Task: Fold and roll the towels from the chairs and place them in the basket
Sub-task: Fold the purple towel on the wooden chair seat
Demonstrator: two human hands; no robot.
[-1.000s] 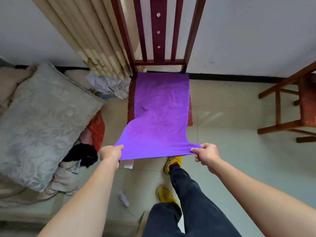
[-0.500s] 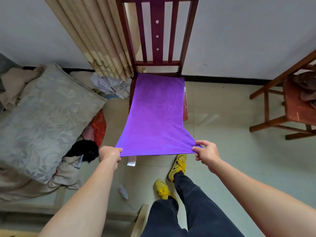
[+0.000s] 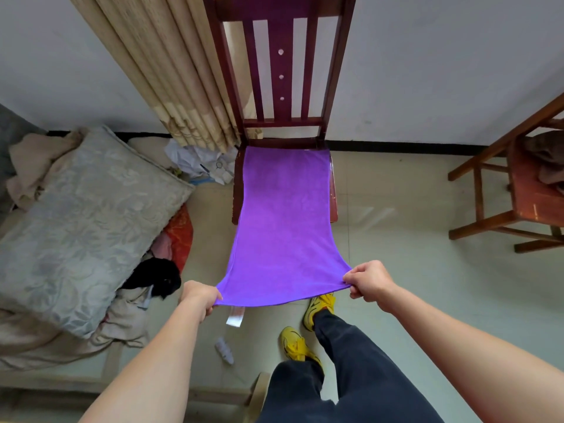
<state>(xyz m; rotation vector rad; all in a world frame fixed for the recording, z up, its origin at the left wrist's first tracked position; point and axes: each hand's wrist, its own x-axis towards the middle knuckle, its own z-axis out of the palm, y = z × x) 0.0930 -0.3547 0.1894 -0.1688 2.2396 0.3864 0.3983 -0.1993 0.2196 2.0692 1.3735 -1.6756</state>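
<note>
While pinching the purple towel (image 3: pixel 283 224) in left hand (image 3: pixel 200 297) and right hand (image 3: pixel 369 280), stretches it taut over the chair (image 3: pixel 282 71) — smoother than before, ready to fold.

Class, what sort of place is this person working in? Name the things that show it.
Most likely a lived-in room at home, perhaps a bedroom. A purple towel lies over a wooden chair beside a gathered curtain, and a large patterned pillow rests on rumpled bedding at the left.
</note>
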